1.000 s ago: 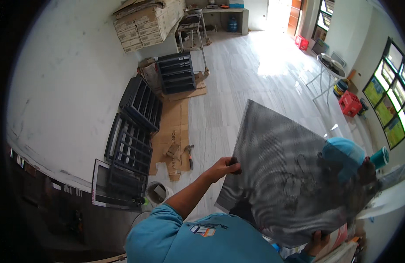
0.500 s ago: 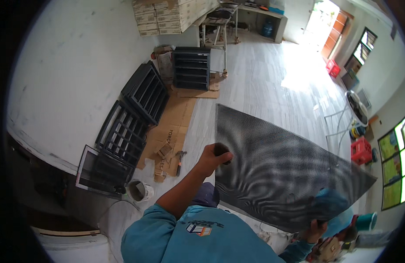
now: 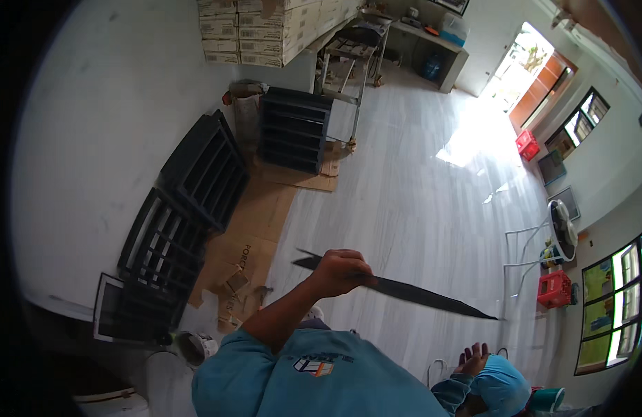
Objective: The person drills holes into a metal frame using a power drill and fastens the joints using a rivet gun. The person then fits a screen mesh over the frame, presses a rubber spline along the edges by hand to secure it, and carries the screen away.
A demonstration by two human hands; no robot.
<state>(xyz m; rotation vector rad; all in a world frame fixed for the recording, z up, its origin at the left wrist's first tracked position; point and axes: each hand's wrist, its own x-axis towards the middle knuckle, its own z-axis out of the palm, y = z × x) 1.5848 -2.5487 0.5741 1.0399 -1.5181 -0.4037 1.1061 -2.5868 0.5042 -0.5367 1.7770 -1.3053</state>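
In front of my body, my left hand (image 3: pixel 342 273) is closed around a dark mesh screen sheet (image 3: pixel 432 297). The sheet is seen nearly edge-on, a thin dark strip slanting down to the right. A short forked end of it sticks out to the left of my fist. Lower right, my right hand (image 3: pixel 472 360) is held up with its fingers apart and nothing in it. It is apart from the sheet and close to a light blue head covering (image 3: pixel 500 386), apparently worn by another person, mostly hidden.
Dark slatted frames (image 3: pixel 204 170) lean along the left wall, over flattened cardboard (image 3: pixel 255 219). A white bucket (image 3: pixel 196 346) stands lower left. Stacked boxes (image 3: pixel 258 35) and a metal trestle (image 3: pixel 355 66) are at the back. On the right are a red crate (image 3: pixel 555 289) and a white-framed chair (image 3: pixel 526 244).
The mesh sheet has swung from a broad spread to nearly edge-on. My right hand has let go of its lower corner and opened. My view has shifted slightly.
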